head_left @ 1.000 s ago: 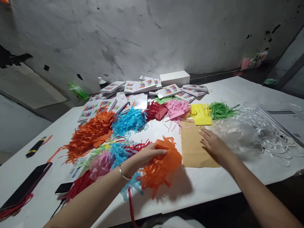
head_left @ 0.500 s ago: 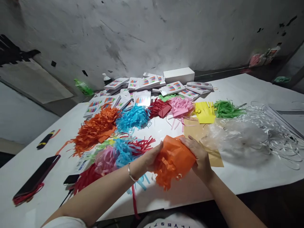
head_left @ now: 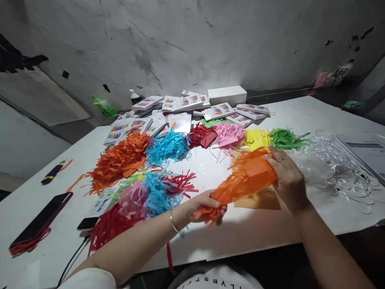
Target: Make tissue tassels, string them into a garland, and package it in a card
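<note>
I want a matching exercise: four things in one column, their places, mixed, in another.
1. Flat brown paper rectangle
2. Yellow fringed paper bundle
3. Silver metal bracelet
4. White rectangular box

A. near the grey wall
B. around the left wrist
C. partly behind the orange fringed paper bundle held by left hand and right hand
D. between pink paper fringe and green paper fringe

Pairs: 1-C, 2-D, 3-B, 4-A

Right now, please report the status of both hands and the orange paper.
Left hand closed around strips of orange fringed paper; right hand holding its solid end. Paper spans both hands. Brown sheet partly hidden behind; clear plastic near right hand.
</note>
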`<action>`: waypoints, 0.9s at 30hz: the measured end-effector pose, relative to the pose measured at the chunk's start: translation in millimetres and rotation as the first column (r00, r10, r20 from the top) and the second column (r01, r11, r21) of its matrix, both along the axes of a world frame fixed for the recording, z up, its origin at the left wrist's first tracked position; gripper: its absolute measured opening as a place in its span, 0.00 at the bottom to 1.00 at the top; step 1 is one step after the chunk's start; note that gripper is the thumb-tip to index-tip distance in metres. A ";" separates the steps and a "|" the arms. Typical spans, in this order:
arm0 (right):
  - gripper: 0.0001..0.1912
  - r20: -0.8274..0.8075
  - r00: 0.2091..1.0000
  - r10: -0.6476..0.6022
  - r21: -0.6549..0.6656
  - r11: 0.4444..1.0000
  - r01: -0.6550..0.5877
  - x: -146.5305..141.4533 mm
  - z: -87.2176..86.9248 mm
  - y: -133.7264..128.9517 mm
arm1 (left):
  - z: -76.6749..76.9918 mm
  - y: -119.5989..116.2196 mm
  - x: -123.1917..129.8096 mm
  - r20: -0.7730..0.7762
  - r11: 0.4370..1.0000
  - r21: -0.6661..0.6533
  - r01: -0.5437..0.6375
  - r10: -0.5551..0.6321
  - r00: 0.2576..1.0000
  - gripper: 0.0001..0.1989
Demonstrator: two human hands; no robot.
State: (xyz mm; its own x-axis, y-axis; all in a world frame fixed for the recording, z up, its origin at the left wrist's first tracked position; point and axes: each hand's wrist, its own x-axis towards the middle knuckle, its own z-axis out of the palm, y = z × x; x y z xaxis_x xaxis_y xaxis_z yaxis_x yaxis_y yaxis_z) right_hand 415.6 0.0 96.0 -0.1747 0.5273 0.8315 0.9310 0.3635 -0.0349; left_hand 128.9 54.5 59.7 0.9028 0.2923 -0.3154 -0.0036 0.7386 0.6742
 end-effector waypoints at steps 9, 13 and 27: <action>0.24 0.313 0.950 0.000 -0.381 0.916 0.126 -90.5 -89.3 -53.0 | 40.5 38.5 -97.7 -0.454 0.718 0.696 -0.009 0.450 0.769 0.19; 0.31 0.187 0.977 -0.102 -0.469 0.865 0.180 -138.6 -124.0 -59.4 | 30.7 -5.3 -85.6 -0.203 0.071 0.976 0.204 0.624 0.754 0.17; 0.36 -0.083 0.990 -0.116 -0.595 0.803 0.044 -114.3 -149.9 -83.9 | -31.2 -40.4 -88.6 -0.406 -0.192 0.738 0.647 0.640 0.653 0.21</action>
State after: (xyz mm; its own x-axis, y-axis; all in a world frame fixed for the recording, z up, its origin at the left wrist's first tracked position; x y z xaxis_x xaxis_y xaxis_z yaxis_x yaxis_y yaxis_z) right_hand 301.2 -83.9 -53.9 -0.0372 0.9300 0.3655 0.9329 0.1635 -0.3210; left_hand 40.2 14.1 28.5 0.6541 0.7562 0.0195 0.7411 -0.6458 0.1836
